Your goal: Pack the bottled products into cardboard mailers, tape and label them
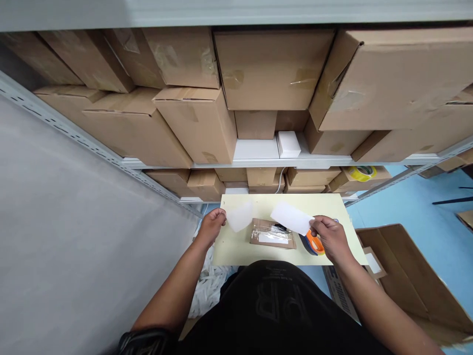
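My left hand [212, 226] pinches a small translucent sheet [240, 216] above the left part of a pale yellow table [236, 251]. My right hand [330, 235] is closed on a white rectangular label [291, 217] held over the table's right side. Between the hands lies a flat brown packet with a clear window [272, 233]. Under my right hand rests an orange and dark tape dispenser [314, 243], partly hidden by the fingers.
Metal shelving packed with cardboard boxes [273, 69] fills the view ahead, with a small white box [288, 143] and a yellow tape roll [362, 172] on it. An open cardboard box [410, 276] stands at the right on the blue floor. White strips [209, 288] pile below left.
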`<act>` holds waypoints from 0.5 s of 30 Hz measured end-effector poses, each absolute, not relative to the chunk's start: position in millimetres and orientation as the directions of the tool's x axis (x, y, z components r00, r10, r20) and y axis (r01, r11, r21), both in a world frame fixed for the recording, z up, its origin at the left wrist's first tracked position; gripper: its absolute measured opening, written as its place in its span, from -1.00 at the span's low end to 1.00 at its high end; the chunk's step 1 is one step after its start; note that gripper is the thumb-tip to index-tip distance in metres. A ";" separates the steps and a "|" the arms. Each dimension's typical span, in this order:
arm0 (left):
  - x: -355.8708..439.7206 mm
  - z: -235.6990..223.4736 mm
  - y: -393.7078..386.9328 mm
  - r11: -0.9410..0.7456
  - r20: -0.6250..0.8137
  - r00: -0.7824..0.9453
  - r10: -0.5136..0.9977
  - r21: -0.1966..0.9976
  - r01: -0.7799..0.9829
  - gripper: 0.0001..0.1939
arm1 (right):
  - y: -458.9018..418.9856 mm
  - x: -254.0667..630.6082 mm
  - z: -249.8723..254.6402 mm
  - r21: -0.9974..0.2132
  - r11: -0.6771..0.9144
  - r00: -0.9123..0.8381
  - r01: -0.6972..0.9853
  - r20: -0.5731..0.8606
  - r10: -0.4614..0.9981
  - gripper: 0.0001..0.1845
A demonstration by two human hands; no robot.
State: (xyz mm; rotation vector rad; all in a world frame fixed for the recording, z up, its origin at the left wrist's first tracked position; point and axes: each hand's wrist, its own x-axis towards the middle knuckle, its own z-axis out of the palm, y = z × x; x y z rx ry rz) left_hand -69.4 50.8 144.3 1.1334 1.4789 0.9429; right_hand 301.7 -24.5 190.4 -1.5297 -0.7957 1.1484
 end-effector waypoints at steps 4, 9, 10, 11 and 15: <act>-89.6 142.4 51.8 0.241 -0.236 -0.050 0.970 0.931 0.274 -0.84 | -26.4 298.7 186.9 -0.963 -0.268 0.321 -0.037 -0.265 0.909 -0.72; -149.1 126.3 50.8 0.237 -0.242 -0.092 0.966 0.679 0.695 -0.81 | -23.8 292.3 176.5 -0.966 -0.256 0.282 -0.014 -0.250 0.926 -0.72; -165.1 120.2 49.1 0.254 -0.257 -0.120 0.959 0.590 0.766 -0.80 | -22.8 291.0 173.6 -0.967 -0.255 0.277 -0.009 -0.247 0.929 -0.72; -181.8 112.9 46.4 0.294 -0.284 -0.167 0.944 0.497 0.816 -0.79 | -21.7 289.6 170.7 -0.967 -0.253 0.272 -0.006 -0.245 0.930 -0.72; -252.0 74.2 22.9 0.522 -0.434 -0.411 0.802 0.172 0.835 -0.84 | -17.8 283.6 159.3 -0.970 -0.243 0.235 0.006 -0.235 0.943 -0.67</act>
